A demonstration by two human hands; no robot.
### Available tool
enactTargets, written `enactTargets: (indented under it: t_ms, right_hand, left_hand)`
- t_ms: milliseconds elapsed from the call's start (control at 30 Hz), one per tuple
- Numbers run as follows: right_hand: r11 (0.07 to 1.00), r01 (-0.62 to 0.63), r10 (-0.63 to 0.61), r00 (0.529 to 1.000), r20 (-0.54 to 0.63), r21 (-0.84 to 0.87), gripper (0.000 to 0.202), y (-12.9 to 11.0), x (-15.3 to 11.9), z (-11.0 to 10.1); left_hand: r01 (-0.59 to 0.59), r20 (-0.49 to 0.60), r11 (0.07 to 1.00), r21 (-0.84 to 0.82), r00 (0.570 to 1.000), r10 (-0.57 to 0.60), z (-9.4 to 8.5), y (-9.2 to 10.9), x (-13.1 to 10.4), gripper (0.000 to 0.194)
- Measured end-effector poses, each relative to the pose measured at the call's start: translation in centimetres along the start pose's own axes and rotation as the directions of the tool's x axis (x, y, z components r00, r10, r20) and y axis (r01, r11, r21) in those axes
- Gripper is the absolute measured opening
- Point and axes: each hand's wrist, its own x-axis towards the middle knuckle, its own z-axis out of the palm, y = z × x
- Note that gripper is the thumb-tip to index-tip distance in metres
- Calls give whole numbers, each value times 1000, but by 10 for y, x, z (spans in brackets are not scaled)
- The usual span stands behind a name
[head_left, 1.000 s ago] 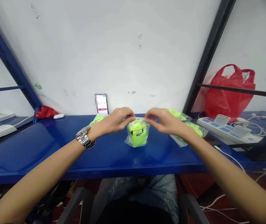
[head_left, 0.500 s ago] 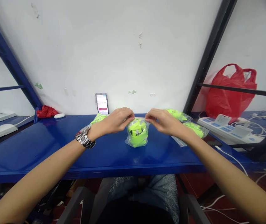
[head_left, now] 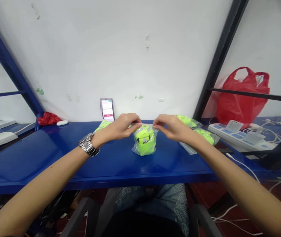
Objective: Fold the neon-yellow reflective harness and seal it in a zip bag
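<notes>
A clear plastic bag [head_left: 144, 149] stands on the blue table, with a folded neon-yellow item [head_left: 147, 137] with grey strips inside it. My left hand [head_left: 127, 125], below a metal wristwatch [head_left: 88, 144], pinches the left end of the bag's top edge. At the right end of that edge, my right hand [head_left: 168, 126] is closed in a pinch too. The edge is stretched straight between both hands. Behind my left wrist lies another neon-yellow item [head_left: 103, 125], partly hidden. Bagged neon-yellow items [head_left: 204, 135] lie beyond my right forearm.
A phone [head_left: 107, 109] leans against the wall at the back of the blue table [head_left: 56, 158]. Red cloth [head_left: 48, 118] and a white case [head_left: 62, 122] lie at the back left. To the right are a power strip [head_left: 244, 138], cables and a red plastic bag [head_left: 244, 98].
The view has shifted very slightly. Both hands keep their pinch at the ends of the bag's top edge, and nothing else has visibly moved.
</notes>
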Motion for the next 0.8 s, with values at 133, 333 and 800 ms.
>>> enactTargets:
  t_ms: [133, 333, 800]
  right_hand:
    - [1000, 7, -7, 1000, -5, -8, 9, 0, 0, 1]
    - [1000, 6, -6, 1000, -10, -19, 9, -1, 1, 1]
    - [998, -36, 37, 999, -19, 56, 5, -2, 2, -1]
  left_hand:
    - [-7, 1, 1000, 24, 1000, 7, 0, 2, 0, 15]
    - [-43, -14, 997, 70, 999, 44, 2, 3, 1, 14]
    - [-31, -54, 998, 49, 998, 34, 3, 10, 1, 11]
